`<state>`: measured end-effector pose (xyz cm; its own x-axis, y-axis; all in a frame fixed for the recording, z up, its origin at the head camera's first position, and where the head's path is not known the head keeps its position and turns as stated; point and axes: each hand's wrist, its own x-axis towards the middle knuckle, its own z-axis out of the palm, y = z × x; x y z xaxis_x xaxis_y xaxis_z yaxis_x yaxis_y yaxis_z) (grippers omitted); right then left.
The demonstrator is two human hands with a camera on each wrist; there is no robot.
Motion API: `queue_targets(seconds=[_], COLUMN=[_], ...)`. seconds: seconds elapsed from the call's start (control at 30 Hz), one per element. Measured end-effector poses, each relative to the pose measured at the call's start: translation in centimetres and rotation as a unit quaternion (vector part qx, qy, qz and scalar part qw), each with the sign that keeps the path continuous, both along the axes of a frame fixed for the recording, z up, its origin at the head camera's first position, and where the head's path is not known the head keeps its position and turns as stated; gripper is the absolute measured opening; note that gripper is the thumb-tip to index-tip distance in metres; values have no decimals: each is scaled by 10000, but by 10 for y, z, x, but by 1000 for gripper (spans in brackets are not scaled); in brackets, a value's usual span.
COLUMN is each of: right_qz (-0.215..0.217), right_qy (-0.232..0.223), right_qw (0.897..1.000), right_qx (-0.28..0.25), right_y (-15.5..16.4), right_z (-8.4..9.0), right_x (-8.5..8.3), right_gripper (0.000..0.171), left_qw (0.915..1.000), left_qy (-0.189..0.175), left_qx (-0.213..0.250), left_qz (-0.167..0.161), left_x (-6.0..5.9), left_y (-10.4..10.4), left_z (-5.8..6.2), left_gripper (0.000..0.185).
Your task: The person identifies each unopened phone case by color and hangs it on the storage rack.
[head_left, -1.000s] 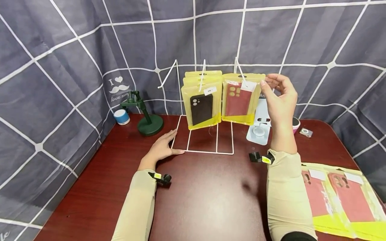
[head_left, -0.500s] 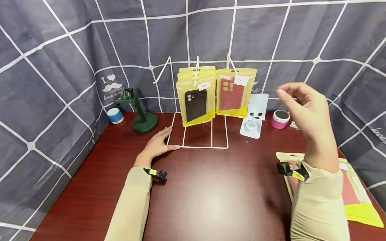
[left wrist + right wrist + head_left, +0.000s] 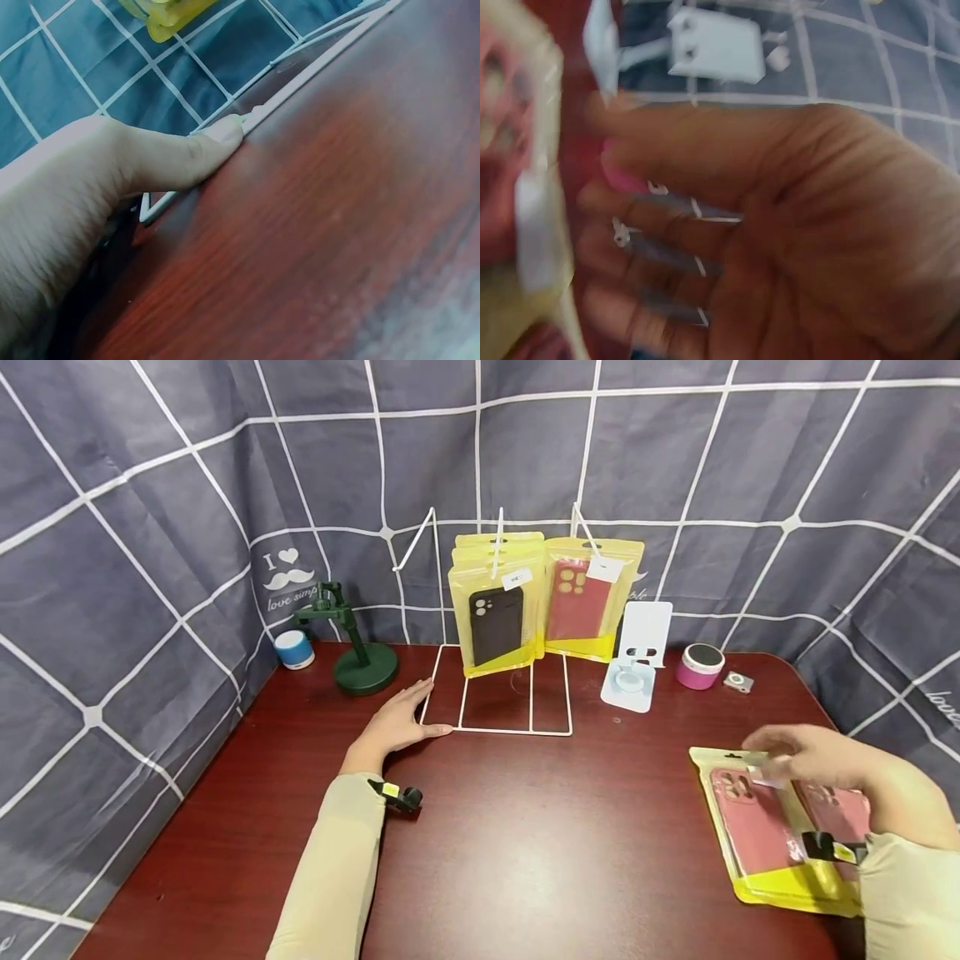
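1. Fingers of your right hand [image 3: 806, 760] lie loosely extended, blurred, over the top edge of the red case packet [image 3: 757, 822]; grip unclear.
2. Packet lies flat on the table [image 3: 525, 843], right of the wire rack [image 3: 498, 706].
3. Your left hand [image 3: 397, 722] rests flat, thumb [image 3: 187, 154] touching the rack's base wire.

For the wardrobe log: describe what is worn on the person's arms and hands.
Both arms wear snug beige sleeves reaching the wrists. A small black camera clip with a yellow tag sits at each wrist. The left hand and right hand are bare: no gloves, rings or watch visible.
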<state>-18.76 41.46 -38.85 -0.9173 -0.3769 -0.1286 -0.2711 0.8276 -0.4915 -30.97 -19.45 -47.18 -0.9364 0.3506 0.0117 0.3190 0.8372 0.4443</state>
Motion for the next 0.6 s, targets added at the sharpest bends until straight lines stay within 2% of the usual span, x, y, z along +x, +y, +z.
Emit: queue_targets(seconds=[0.07, 0.13, 0.23, 0.4, 0.6], right_qz=[71, 28, -27, -96, -101], right_qy=[-496, -711, -660, -422, -544], right_qw=[9987, 9972, 9973, 9985, 9976], right_qx=[116, 225, 305, 327, -422], right_y=[10, 13, 13, 7, -7], right_z=[-9, -15, -18, -23, -35], right_x=[-2, -4, -6, -11, -16], right_gripper=[46, 52, 55, 46, 32], left_qw=[10000, 10000, 10000, 9998, 9998], left_qy=[9, 12, 31, 39, 14], left_qx=[24, 20, 51, 193, 176], left_qz=[-22, -49, -71, -38, -3], left_x=[0, -1, -2, -3, -4], left_y=[1, 1, 0, -3, -3], left_z=[1, 2, 0, -2, -4], left_gripper=[105, 105, 105, 107, 108])
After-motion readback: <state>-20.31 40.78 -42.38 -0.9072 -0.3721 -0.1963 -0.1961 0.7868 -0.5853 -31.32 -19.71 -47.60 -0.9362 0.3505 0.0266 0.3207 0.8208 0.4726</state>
